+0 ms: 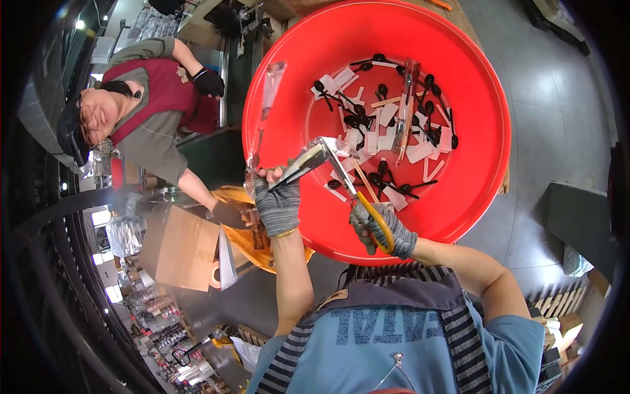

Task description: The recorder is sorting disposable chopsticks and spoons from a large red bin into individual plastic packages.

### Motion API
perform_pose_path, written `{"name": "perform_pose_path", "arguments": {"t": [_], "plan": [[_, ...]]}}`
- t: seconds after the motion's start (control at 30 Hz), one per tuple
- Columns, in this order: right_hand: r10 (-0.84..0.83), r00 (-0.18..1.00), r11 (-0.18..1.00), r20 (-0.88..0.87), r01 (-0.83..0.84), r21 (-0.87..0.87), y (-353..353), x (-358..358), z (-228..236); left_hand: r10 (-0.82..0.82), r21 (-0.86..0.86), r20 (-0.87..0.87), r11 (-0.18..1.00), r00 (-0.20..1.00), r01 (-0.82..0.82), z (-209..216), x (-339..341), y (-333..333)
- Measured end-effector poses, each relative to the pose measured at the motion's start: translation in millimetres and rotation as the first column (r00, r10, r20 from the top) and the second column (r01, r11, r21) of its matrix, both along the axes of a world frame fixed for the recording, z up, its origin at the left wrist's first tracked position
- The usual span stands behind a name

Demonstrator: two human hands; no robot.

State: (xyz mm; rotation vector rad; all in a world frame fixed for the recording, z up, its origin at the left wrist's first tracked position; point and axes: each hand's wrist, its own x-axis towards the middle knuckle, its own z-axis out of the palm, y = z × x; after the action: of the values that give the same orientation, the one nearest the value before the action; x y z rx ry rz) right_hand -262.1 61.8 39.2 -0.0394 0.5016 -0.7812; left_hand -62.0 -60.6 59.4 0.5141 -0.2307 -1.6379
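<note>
My left hand [278, 205], in a grey fingerless glove, is closed around a clear plastic cutlery packet [304, 161] above the left part of a red tub [472, 157]. A long strip of clear plastic wrapper [266, 108] rises from beside the same hand. My right hand [377, 230], gloved too, grips scissors [375, 220] with yellow handles. Their blades reach up to the packet's far end; whether they are apart there I cannot tell. Inside the tub lie black plastic spoons [354, 121], white paper napkins [418, 152], wooden chopsticks [365, 178] and an unopened-looking packet [407, 108].
On the left a co-worker [147, 105] in a maroon apron reaches one gloved hand into a yellow bag [252, 243]. A cardboard box [180, 246] stands beside the bag. Grey floor [538, 131] runs along the right, with a dark grey cabinet [581, 213].
</note>
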Motion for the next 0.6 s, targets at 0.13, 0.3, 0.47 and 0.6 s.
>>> {"name": "perform_pose_path", "arguments": {"t": [0.13,0.3,0.47,0.6], "plan": [[-0.089,0.99,0.988,0.111,0.073,0.137,7.8,2.2,-21.9,-0.045,0.131,0.148,0.991,0.988,0.026,-0.1,0.4,7.1],[-0.3,0.952,0.921,0.063,0.272,0.279,-18.0,-60.4,-63.1,-0.076,0.08,0.084,0.994,0.994,0.07,3.1,24.9,22.8],[-0.157,0.984,0.979,-0.09,0.167,0.116,-8.2,-64.3,-51.9,-0.194,-0.174,0.255,0.954,0.947,0.242,15.6,1.2,31.0],[-0.198,0.974,0.975,0.114,0.184,0.125,0.1,-52.1,-55.7,-0.066,-0.236,0.463,0.952,0.884,0.194,31.9,-14.1,20.5]]}}
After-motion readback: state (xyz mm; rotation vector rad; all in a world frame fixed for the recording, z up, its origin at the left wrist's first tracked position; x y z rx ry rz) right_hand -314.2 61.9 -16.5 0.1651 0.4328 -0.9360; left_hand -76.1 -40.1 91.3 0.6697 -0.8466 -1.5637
